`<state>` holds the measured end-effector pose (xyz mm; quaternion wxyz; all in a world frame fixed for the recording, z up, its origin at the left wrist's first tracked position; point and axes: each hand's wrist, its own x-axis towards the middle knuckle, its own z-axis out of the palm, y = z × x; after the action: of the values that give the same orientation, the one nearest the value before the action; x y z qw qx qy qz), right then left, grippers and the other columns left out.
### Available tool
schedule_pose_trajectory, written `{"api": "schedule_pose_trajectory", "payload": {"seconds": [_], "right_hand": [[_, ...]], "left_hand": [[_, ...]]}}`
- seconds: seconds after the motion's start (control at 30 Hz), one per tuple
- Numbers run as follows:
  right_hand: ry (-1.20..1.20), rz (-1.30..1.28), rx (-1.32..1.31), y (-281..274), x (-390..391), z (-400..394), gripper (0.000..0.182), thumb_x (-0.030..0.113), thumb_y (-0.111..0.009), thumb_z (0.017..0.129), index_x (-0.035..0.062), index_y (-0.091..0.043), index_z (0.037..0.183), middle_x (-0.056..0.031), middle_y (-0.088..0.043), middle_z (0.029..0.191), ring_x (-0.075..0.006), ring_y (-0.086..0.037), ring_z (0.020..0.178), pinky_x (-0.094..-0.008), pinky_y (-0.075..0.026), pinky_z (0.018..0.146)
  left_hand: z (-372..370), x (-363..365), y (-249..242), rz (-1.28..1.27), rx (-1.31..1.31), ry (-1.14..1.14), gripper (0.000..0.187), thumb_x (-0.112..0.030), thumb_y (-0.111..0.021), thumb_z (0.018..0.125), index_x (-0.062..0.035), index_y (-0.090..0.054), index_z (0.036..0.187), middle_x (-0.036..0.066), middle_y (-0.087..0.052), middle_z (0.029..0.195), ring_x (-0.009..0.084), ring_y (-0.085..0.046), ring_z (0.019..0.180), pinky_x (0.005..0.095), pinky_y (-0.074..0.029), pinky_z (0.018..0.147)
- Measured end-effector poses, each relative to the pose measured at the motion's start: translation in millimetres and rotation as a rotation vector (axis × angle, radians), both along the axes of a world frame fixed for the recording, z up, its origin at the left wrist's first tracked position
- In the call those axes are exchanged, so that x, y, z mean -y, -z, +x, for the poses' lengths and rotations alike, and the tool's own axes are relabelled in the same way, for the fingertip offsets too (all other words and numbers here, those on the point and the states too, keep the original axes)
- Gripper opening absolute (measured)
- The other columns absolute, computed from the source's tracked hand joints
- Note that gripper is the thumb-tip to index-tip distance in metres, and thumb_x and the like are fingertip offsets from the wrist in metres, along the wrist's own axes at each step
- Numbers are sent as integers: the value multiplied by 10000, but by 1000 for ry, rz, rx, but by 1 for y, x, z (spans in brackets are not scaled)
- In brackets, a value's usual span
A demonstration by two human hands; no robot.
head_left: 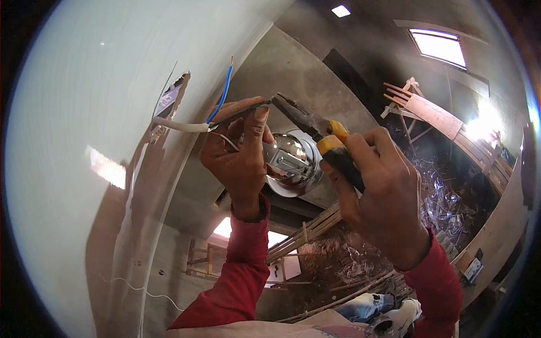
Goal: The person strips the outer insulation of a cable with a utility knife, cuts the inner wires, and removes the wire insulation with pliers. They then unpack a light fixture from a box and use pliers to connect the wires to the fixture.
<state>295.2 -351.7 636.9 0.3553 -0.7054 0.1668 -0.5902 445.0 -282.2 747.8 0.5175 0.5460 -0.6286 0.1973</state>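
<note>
My left hand (239,152) is closed, its thumb and fingers pinching a black wire (242,114). This wire comes out of a white sheathed cable (183,124), beside a blue wire (224,93) that points upward with a bare tip. My right hand (383,186) grips pliers (307,121) with yellow and black handles. Their jaws are right at the end of the black wire. A shiny round downlight (290,160) with a pale rim shows just behind my left fingers, and a thin white wire runs by that palm.
The cable emerges from a cut hole (172,107) in the pale smooth panel (84,73). Far below, poles (307,234) and clear plastic sheeting (439,197) lie about. A wooden plank structure (434,115) stands at right. My shoes (394,312) show at the bottom.
</note>
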Motion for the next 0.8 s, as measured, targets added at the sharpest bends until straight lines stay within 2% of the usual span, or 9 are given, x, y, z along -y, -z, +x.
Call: {"api": "schedule_pose_trajectory", "payload": {"seconds": [0.4,0.8], "right_hand": [[211,-111,-25,-4,3,4,278,139,-796,805,40,-642,1014,-127,-578,945,-295,-652,744,-408,-512,605],[86,-34,38,-5,2,3,290,110,-788,813,32,-637,1047,-155,-578,927,-324,-654,741,-419,-516,605]], "left_hand": [[3,1,0,2,17,-22,106,13,-718,897,18,-704,1002,50,-685,780,70,-576,566,214,-414,488],[2,2,2,-7,-28,-27,122,-7,-727,898,19,-709,1016,47,-689,759,61,-565,543,204,-401,486]]}}
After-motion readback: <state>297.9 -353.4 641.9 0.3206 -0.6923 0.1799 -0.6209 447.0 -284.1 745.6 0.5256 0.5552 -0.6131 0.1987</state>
